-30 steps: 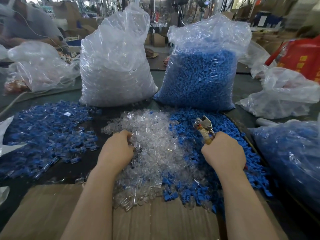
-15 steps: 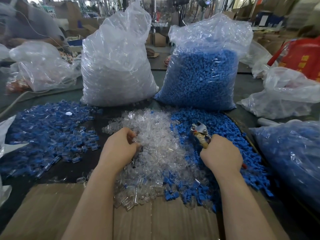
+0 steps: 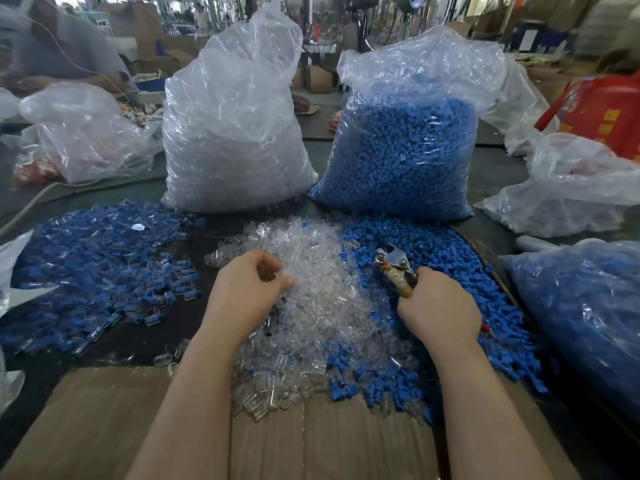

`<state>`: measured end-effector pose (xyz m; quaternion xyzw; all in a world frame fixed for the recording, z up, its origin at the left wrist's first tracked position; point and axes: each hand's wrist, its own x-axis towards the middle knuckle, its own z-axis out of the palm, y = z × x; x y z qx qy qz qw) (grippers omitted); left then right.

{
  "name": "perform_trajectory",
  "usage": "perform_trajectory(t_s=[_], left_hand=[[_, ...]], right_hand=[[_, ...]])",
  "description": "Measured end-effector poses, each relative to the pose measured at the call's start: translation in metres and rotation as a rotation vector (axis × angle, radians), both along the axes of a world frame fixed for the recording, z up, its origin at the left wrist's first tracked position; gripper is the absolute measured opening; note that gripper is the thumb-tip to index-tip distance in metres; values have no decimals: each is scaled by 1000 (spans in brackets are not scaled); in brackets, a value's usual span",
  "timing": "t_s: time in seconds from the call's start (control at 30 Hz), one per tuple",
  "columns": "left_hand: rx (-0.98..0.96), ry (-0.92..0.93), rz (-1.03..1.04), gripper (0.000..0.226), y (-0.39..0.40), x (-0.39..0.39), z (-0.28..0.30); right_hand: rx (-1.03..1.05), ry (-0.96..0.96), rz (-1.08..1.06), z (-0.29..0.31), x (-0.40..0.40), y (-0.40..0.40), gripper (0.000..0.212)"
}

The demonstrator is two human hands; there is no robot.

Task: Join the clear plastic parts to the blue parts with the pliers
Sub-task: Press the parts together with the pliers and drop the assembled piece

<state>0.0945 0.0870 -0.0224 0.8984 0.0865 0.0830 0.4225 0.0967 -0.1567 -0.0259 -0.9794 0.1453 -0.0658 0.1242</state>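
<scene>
Head view is filled by a dark worktable [image 3: 166,327] on which the stock has been laid out, seemingly so that each kind of part sits under the hand that needs it. A loose heap of clear plastic parts [image 3: 311,299] lies at the middle of the table, and over it the left hand [image 3: 247,292] is held with its fingers curled; something clear seems to be pinched at the fingertips, though whether a part is truly held cannot be told. Just beside that heap, toward the right edge, a heap of blue parts [image 3: 446,258] is spread, and above it the pliers [image 3: 394,266] are gripped by the right hand [image 3: 440,306], fingers wrapped round the taped handles and the metal head pointed away toward the far edge; how the jaws stand cannot be made out. The tool is judged to be kept low over the blue heap so that a piece can be reached quickly. Toward the left edge a separate spread of joined blue-and-clear pieces [image 3: 90,271] is kept apart from the raw stock. At the far edge two upright bags are stood as reserve, a bag of clear parts [image 3: 232,133] behind the clear heap and a bag of blue parts [image 3: 405,150] behind the blue one. A sheet of cardboard [image 3: 104,420] is laid along the near edge under the forearms, with stray parts spilled onto it.
</scene>
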Motion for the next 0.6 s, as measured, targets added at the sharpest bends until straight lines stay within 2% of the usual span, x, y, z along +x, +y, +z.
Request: perform_trajectory(t_s=[0.17,0.4,0.5,0.6], left_hand=[[1,-22,1,25,-6,-1,2],[-138,-129,40,20,-18,-5,10],[-181,-157,36,19,-27,-6,17],[-332,-146,-11,17,-37,-7,23]], right_hand=[[21,-19,34,0,-1,2,15],[21,-87,-19,-2,2,0,18],[121,-155,-17,2,4,0,24],[346,-276,43,7,5,2,26]])
